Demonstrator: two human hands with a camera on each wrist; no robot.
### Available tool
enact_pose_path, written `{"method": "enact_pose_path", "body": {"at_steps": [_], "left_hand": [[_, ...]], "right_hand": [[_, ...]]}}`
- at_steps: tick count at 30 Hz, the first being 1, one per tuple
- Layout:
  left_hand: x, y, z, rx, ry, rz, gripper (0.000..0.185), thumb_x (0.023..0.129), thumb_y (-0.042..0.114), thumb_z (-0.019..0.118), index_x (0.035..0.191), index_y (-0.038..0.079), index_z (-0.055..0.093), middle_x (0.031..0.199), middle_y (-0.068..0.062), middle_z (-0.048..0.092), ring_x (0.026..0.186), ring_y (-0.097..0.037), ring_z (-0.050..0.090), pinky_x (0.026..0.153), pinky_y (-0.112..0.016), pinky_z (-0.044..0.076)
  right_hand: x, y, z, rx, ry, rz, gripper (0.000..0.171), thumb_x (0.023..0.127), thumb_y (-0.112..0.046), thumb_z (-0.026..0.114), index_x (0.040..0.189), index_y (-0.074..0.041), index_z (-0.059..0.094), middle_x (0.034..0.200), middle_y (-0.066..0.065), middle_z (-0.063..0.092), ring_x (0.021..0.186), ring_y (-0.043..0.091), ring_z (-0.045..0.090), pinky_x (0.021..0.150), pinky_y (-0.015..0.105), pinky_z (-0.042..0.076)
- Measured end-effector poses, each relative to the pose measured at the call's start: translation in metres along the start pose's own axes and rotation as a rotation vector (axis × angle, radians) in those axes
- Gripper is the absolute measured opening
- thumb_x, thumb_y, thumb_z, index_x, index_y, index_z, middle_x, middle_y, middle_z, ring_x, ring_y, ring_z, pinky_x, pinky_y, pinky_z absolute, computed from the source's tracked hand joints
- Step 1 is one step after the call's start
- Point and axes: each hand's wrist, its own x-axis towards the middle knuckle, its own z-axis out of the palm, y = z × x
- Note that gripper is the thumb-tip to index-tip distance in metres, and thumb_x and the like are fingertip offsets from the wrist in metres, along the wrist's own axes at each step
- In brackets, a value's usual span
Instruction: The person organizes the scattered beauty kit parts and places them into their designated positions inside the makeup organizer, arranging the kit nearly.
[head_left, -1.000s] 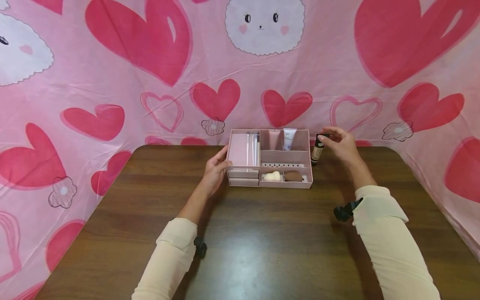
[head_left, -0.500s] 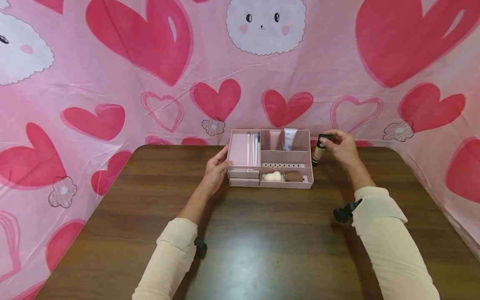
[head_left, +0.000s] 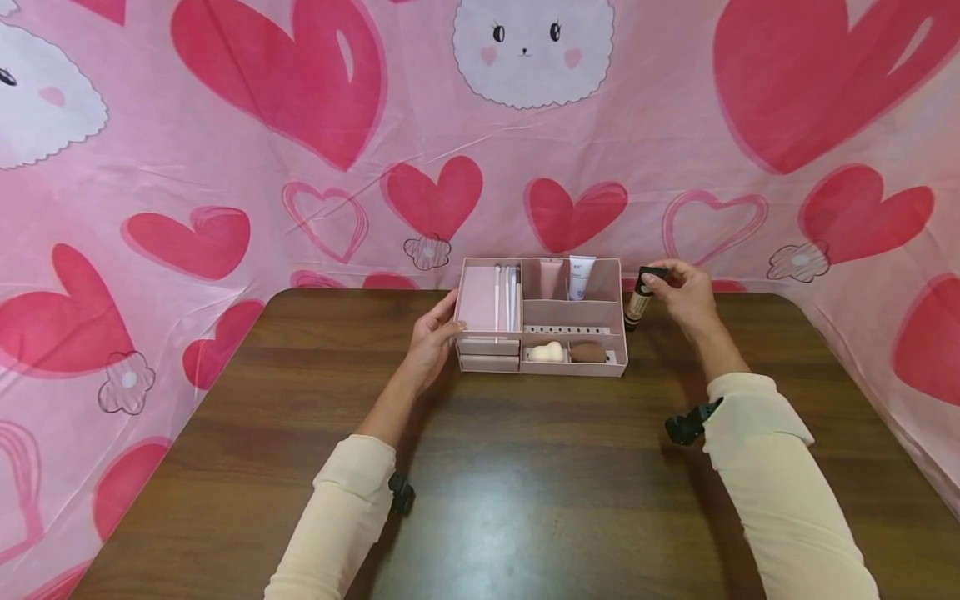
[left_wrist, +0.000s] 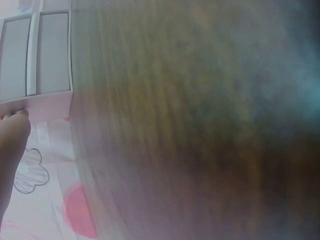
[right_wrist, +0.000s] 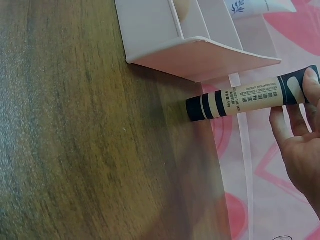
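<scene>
A pink organizer stands on the brown table, far middle. My left hand rests against its left wall, fingers loosely laid on the corner by the two small drawers; the left wrist view shows a fingertip touching that corner. A beige tube with black ends stands upright on the table just right of the organizer. My right hand pinches its black cap. In the right wrist view the tube sits beside the organizer's wall, with fingers on its cap end.
The organizer holds brushes, a pink tube, a white tube, a pale sponge and a brown sponge. A pink heart-print cloth hangs behind and round the table.
My right hand's fingers have settled slightly lower on the tube's cap. The tube, the organizer and my left hand stay where they were.
</scene>
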Motion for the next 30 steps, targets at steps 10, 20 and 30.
{"method": "enact_pose_path", "body": {"at_steps": [10, 20, 30], "left_hand": [[0.000, 0.000, 0.000, -0.006, -0.010, -0.001, 0.067, 0.093, -0.013, 0.043, 0.157, -0.009, 0.023, 0.169, -0.021, 0.021, 0.153, -0.032, 0.024, 0.096, -0.011, 0.048], [0.000, 0.001, 0.000, 0.005, -0.008, 0.003, 0.067, 0.092, -0.013, 0.041, 0.157, -0.008, 0.023, 0.168, -0.022, 0.023, 0.145, -0.029, 0.032, 0.096, -0.011, 0.047], [-0.001, 0.000, 0.001, 0.009, -0.002, 0.000, 0.068, 0.092, -0.014, 0.042, 0.157, -0.008, 0.023, 0.168, -0.022, 0.023, 0.140, -0.025, 0.036, 0.095, -0.012, 0.047]], "right_hand": [[-0.012, -0.025, 0.005, 0.021, 0.062, -0.001, 0.036, 0.089, 0.010, 0.066, 0.082, -0.025, 0.069, 0.071, -0.022, 0.067, 0.067, -0.008, 0.057, 0.061, 0.007, 0.045], [-0.009, -0.035, 0.004, 0.102, 0.061, -0.009, 0.038, 0.090, 0.013, 0.063, 0.081, -0.023, 0.071, 0.070, -0.018, 0.068, 0.065, -0.005, 0.058, 0.060, 0.008, 0.048], [-0.002, -0.046, 0.004, 0.256, 0.035, -0.043, 0.035, 0.090, 0.014, 0.062, 0.082, -0.019, 0.074, 0.073, -0.011, 0.071, 0.067, -0.002, 0.065, 0.064, 0.012, 0.057]]}}
